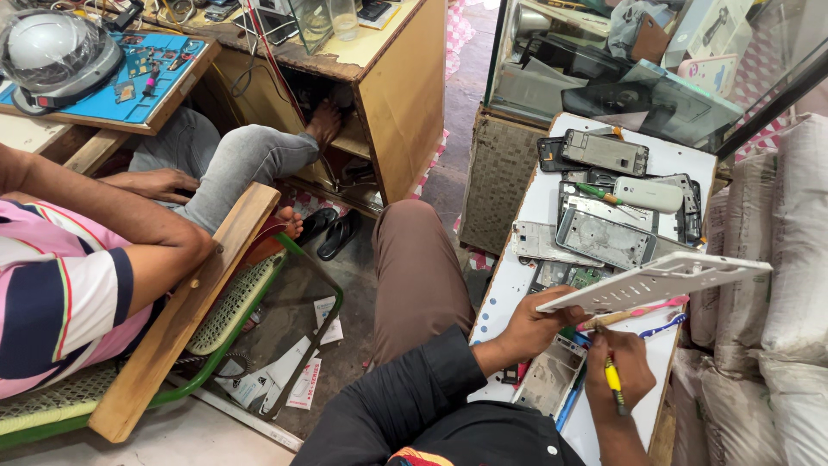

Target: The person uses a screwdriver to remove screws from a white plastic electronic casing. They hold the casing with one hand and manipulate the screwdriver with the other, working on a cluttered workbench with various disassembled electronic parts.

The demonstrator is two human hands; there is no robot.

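Observation:
My left hand (536, 326) grips the near edge of a white perforated phone frame (660, 281) and holds it tilted above the white work table (517, 280). My right hand (623, 367) is closed around a yellow-handled screwdriver (612, 380), its tip up under the frame. A pink-handled tool (642, 312) lies just beneath the frame. Below my hands rests an open silver phone housing (552, 378).
Several phone frames and boards (604, 237) and a white phone (649, 195) cover the table's far half. White sacks (789, 285) stand to the right. A seated person in a striped shirt (65, 293) is at left on a green chair (224, 302). A wooden counter (401, 82) stands behind.

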